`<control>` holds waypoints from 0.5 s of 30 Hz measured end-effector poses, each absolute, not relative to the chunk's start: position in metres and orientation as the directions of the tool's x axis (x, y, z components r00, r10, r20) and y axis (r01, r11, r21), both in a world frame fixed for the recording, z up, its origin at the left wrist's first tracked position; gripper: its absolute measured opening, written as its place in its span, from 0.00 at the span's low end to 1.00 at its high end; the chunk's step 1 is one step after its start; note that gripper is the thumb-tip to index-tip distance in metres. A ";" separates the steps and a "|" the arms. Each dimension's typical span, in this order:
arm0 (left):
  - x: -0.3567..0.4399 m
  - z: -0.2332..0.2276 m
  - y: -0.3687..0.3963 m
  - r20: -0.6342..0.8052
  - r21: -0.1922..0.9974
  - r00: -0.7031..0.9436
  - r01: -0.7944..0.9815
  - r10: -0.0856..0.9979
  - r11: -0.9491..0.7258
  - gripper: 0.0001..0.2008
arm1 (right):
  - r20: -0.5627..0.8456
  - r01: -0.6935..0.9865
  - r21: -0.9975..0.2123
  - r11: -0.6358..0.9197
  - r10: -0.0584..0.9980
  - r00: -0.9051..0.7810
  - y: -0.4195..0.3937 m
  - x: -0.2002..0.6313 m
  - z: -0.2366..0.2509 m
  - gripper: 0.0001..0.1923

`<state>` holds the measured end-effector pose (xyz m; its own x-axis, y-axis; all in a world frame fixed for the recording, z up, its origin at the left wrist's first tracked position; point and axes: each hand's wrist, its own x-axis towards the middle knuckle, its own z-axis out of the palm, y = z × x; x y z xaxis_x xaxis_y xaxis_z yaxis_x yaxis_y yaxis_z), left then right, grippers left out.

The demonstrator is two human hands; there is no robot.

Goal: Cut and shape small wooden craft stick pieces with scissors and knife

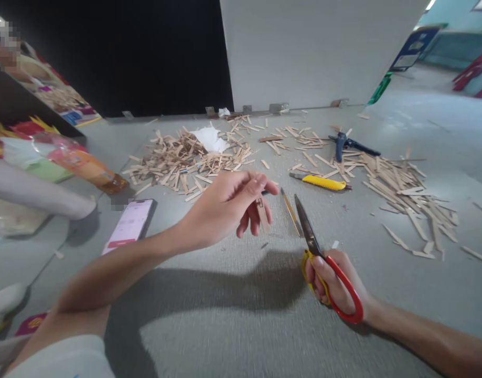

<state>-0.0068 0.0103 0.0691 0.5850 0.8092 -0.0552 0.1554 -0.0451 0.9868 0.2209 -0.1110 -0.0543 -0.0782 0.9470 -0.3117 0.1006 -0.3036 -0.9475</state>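
Observation:
Between the thumb and fingers of my left hand point(228, 202) is a flat wooden strip point(262, 215) with a small dark drawn mark. It is held above the grey tabletop. My right hand point(339, 281) is wrapped round a pair of scissors point(309, 233) with one red and one yellow handle. Their dark blades look closed and point up and away from me, with nothing between them. Just left of the blades a pencil point(291, 210) lies on the table. Beyond it rests a yellow utility knife point(323, 182). Part of the strip is hidden by my fingers.
A heap of cut wooden pieces point(173, 163) with crumpled white tissue point(211, 139) lies at the back left. Longer wooden strips point(414, 194) and a dark blue clamp-like tool point(340, 145) are on the right. A phone point(132, 220) and an orange drink bottle point(87, 165) stand left.

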 end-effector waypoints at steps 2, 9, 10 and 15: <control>-0.005 0.067 0.011 -0.061 0.989 0.596 0.147 0.800 -0.034 0.17 | -0.328 0.092 -0.942 -0.322 0.942 -0.065 -0.111 0.221 -0.056 0.42; 0.004 0.059 0.019 -0.153 0.978 0.594 0.204 0.790 0.036 0.18 | -0.321 0.122 -0.943 -0.310 0.944 -0.079 -0.110 0.218 -0.052 0.43; 0.004 0.059 0.020 -0.158 0.979 0.596 0.201 0.787 0.044 0.18 | -0.317 0.128 -0.943 -0.306 0.945 -0.080 -0.110 0.218 -0.052 0.43; 0.002 0.058 0.020 -0.147 0.984 0.620 0.170 0.771 0.051 0.18 | -0.317 0.135 -0.943 -0.305 0.945 -0.080 -0.111 0.219 -0.053 0.42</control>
<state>0.0023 0.0201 0.0577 0.6197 0.7710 -0.1470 0.1703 0.0508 0.9841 0.2190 -0.1114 -0.0528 -0.0795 0.9452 -0.3166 0.1346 -0.3046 -0.9429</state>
